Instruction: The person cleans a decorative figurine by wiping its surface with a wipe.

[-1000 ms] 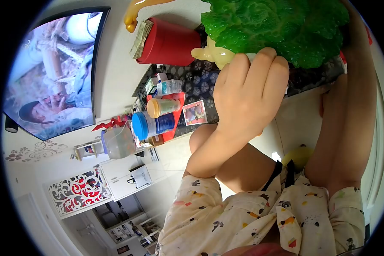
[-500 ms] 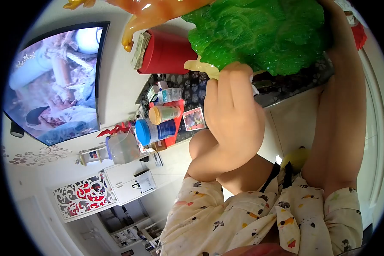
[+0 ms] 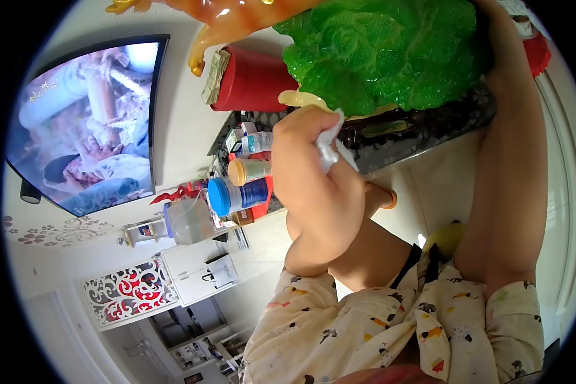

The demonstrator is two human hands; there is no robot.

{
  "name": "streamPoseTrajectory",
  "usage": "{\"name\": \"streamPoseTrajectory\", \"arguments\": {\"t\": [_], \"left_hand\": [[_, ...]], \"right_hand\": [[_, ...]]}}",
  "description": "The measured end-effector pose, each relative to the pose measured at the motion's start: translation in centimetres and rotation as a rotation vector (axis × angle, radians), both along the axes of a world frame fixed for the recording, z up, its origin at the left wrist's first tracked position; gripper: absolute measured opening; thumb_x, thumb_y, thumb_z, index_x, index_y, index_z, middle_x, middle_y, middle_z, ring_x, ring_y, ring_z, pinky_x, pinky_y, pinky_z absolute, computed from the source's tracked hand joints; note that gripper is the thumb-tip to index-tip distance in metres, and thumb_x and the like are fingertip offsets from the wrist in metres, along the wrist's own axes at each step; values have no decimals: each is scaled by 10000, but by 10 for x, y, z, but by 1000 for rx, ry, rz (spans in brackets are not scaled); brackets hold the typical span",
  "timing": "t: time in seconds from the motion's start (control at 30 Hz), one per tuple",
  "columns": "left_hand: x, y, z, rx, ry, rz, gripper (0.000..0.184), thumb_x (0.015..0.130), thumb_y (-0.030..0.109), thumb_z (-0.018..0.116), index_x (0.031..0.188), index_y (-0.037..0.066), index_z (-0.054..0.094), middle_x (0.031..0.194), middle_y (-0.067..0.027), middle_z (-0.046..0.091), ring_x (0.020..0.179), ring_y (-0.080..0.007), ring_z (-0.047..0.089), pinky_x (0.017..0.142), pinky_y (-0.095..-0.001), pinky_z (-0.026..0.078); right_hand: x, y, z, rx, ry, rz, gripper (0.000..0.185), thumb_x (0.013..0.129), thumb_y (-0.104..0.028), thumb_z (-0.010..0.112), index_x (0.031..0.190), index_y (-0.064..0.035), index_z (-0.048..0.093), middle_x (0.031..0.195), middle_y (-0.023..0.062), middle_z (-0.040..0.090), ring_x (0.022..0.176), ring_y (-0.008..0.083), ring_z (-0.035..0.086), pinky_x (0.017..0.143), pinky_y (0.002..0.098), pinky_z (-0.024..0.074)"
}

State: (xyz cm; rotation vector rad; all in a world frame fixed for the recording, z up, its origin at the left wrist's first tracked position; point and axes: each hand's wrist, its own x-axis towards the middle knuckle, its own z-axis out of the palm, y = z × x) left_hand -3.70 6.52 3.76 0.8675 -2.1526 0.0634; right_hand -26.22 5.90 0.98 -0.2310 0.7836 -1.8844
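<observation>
My left hand point(image 3: 304, 137) is closed around a crumpled white cloth or tissue point(image 3: 328, 146), part of which sticks out past the fingers. Just above it is a large glossy ornament with a green, leafy, cabbage-like body point(image 3: 377, 57). Pale yellow edges point(image 3: 304, 99) show along the ornament's lower side, close to my fingertips; whether they touch, I cannot tell. At the top, a shiny orange part point(image 3: 230, 22) of the ornament runs out of the picture. My right arm reaches up along the ornament's right side, its hand hidden from sight.
The view is turned sideways. A red container point(image 3: 249, 80) with banknotes stands on a dark patterned tabletop point(image 3: 403, 147). Beside it are a blue-lidded jar point(image 3: 237, 196), an orange-lidded jar point(image 3: 249, 171) and small boxes. A television point(image 3: 89, 121) hangs on the wall.
My left hand has moved left and slightly down, away from the green body, and turned so that the white cloth shows more. The ornament and right arm stay nearly in place.
</observation>
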Motion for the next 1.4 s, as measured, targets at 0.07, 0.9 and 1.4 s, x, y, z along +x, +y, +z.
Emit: {"name": "streamPoseTrajectory", "arguments": {"t": [0.07,0.9,1.4], "left_hand": [[-5,-13,-5,-50,-19,-83,398,695,-226,451,1010,-35,603,978,-153,639,852,-241,627,824,-291,501],[19,-14,-8,-186,-133,-167,422,609,-163,575,994,-9,653,1004,-156,673,866,-295,635,759,-355,515],[0,-37,-34,-506,-377,-171,342,623,105,657,964,79,672,1027,-55,662,665,-211,485,539,-299,409]], "right_hand": [[1,-7,-1,7,-3,-26,390,823,-299,632,1082,-14,697,968,123,735,871,260,721,809,385,601],[15,-22,-14,9,91,-217,385,872,-325,600,1069,-10,701,974,123,742,854,256,725,796,388,609],[4,-22,-35,-146,113,-143,369,897,-350,600,1016,-18,708,929,105,743,830,225,725,773,354,607]]}}
